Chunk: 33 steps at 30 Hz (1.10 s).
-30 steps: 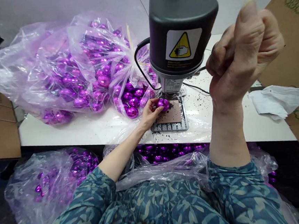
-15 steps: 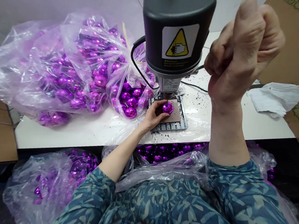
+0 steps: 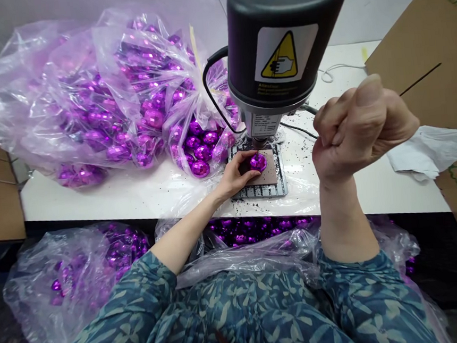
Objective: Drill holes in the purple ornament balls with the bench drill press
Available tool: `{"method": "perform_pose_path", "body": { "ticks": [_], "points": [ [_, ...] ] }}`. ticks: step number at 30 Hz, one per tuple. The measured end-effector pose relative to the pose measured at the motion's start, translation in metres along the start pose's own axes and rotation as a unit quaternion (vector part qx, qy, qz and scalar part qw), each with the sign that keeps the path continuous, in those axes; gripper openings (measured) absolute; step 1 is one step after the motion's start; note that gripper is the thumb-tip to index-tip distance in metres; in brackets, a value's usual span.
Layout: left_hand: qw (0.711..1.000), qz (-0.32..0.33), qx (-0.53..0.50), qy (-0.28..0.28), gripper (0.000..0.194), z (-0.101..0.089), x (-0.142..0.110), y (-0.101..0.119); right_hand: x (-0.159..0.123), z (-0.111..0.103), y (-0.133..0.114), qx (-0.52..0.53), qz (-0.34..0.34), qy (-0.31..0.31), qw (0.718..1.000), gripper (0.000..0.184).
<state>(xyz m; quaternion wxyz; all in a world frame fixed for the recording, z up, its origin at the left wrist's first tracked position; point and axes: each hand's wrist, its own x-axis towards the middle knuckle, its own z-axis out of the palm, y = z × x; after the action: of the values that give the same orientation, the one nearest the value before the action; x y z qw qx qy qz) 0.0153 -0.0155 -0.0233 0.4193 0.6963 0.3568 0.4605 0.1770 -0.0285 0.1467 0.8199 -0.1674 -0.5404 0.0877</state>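
Shut round the left side of a shiny purple faceted ball (image 3: pixel 258 162), my left hand (image 3: pixel 235 176) keeps it on a brown square pad (image 3: pixel 269 174). The pad lies on the slotted metal base (image 3: pixel 260 191) of a bench drill press (image 3: pixel 287 38). The drill's chuck (image 3: pixel 261 142) is right above the ball, and the thin bit seems to meet its top. To the right of the motor housing, my right hand (image 3: pixel 362 125) is raised in a closed fist. Whatever it grips is hidden by the fingers.
Clear plastic bags of purple balls (image 3: pixel 106 107) fill the table's left side. Another bag (image 3: pixel 74 281) and more balls (image 3: pixel 257 230) sit below the table edge. Dark shavings litter the white table (image 3: pixel 95 204). White paper (image 3: pixel 423 154) and a cardboard box (image 3: pixel 436 30) are at right.
My right fist has come down and slightly left. The chuck and bit now sit lower, at the top of the ball. My left hand still holds the ball in place. The view shifted slightly.
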Motion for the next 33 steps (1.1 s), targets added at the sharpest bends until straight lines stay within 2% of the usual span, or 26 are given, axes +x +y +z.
{"method": "perform_pose_path", "body": {
  "ticks": [5, 15, 22, 26, 29, 32, 33],
  "points": [
    [1.0, -0.005, -0.004, 0.001, 0.057, 0.002, -0.001, -0.002, -0.005, -0.003, 0.005, -0.011, -0.033, -0.016, 0.999, 0.063],
    [1.0, 0.03, 0.005, -0.001, 0.057, 0.002, -0.002, -0.01, -0.018, -0.013, 0.023, 0.022, -0.158, -0.031, 0.987, 0.05],
    [1.0, 0.03, -0.001, 0.005, 0.054, 0.003, -0.002, -0.008, -0.021, -0.017, 0.026, 0.043, -0.183, -0.063, 0.98, 0.046],
    [1.0, 0.024, -0.003, 0.014, 0.052, 0.004, -0.003, -0.007, -0.029, -0.022, 0.027, 0.036, -0.189, -0.08, 0.978, 0.047],
    [1.0, 0.011, 0.002, 0.012, 0.052, 0.005, -0.002, -0.006, -0.027, -0.017, 0.023, 0.039, -0.175, -0.054, 0.982, 0.05],
    [0.999, 0.003, 0.015, 0.028, 0.05, 0.007, -0.001, -0.002, -0.004, -0.003, 0.015, 0.024, -0.103, -0.002, 0.994, 0.051],
    [0.999, 0.004, 0.025, 0.044, 0.049, 0.008, -0.002, 0.001, 0.007, 0.003, 0.012, 0.013, -0.06, 0.009, 0.998, 0.051]
  ]
}}
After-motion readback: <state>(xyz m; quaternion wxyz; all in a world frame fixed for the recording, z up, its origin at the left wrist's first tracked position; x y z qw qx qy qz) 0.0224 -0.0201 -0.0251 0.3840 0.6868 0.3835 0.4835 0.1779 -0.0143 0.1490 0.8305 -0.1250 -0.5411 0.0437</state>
